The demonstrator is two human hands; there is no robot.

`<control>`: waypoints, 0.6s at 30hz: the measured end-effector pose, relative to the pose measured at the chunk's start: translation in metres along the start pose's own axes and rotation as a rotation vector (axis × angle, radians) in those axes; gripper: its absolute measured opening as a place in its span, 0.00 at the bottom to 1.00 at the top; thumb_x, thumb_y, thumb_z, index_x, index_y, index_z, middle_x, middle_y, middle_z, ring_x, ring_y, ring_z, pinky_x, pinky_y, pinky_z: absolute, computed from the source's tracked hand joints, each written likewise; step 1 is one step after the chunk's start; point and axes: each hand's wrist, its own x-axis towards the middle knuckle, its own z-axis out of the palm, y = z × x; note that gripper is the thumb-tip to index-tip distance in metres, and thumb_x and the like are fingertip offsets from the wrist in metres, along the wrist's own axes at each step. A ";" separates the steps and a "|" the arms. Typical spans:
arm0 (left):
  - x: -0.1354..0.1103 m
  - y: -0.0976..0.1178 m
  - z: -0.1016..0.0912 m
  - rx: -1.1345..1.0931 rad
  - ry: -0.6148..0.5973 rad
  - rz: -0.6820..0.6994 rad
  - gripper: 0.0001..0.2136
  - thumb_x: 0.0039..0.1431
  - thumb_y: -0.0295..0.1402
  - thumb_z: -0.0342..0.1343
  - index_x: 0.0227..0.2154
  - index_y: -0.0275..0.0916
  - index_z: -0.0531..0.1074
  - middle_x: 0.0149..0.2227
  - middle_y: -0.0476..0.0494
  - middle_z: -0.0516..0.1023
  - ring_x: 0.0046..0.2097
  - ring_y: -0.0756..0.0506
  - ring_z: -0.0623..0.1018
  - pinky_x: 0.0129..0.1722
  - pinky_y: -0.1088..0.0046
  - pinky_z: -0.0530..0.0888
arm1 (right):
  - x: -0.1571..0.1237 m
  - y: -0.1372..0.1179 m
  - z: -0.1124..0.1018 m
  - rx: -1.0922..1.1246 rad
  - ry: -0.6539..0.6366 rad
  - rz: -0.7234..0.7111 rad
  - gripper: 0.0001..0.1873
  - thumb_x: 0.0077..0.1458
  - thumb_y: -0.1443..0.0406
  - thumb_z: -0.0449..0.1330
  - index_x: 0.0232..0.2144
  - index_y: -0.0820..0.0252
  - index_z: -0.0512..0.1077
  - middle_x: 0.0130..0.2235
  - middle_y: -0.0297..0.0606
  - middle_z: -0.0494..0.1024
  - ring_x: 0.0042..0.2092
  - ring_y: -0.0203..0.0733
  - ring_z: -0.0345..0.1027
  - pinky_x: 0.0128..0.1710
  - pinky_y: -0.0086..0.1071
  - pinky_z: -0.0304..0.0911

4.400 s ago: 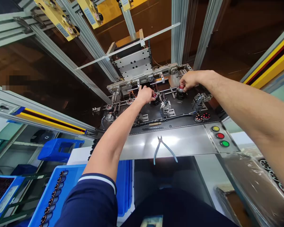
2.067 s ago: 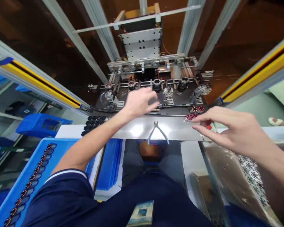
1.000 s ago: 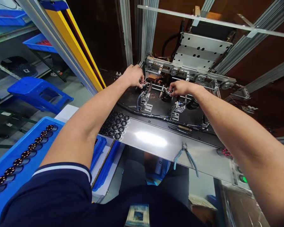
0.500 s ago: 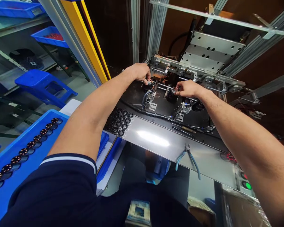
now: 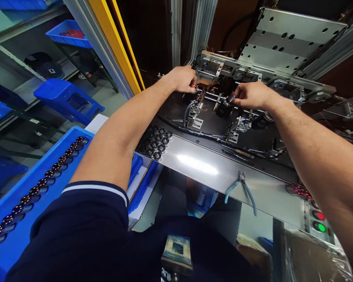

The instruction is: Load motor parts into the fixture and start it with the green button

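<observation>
Right now both arms reach forward into the machine, and the right hand (image 5: 251, 96) pinches a small round part (image 5: 230, 99) between thumb and fingertips, just above a black round holder (image 5: 224, 109). The part is too small and shadowed to make out in detail, apart from a dark body with a bright metal glint. The left hand (image 5: 181, 79) is curled down over a second black round holder (image 5: 191, 96), its fingers bent at the rail, and whatever lies under them is hidden, so I cannot tell if it grips anything. Both holders sit on a black machine plate (image 5: 176, 113), with steel rods running between them and small metal clamps with black hoses (image 5: 195, 119) just in front. Nearer the person, a steel plate (image 5: 200, 164) carries blue-handled pliers (image 5: 240, 192), and a screwdriver (image 5: 243, 153) lies just behind it. A heap of dark round parts (image 5: 154, 143) sits at the plate's left end, beside a blue tray (image 5: 35, 188) holding a row of copper-wound rings. Red and green buttons (image 5: 319, 221) are set at the right end, and a yellow safety bar (image 5: 114, 43) runs up the left side of the opening
</observation>
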 end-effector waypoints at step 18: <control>-0.098 0.278 -0.033 -0.305 0.414 0.562 0.10 0.74 0.38 0.66 0.43 0.39 0.89 0.49 0.40 0.89 0.57 0.36 0.79 0.60 0.52 0.77 | -0.436 0.079 0.109 0.144 0.195 0.202 0.08 0.73 0.57 0.68 0.46 0.53 0.83 0.47 0.46 0.82 0.50 0.55 0.81 0.51 0.46 0.76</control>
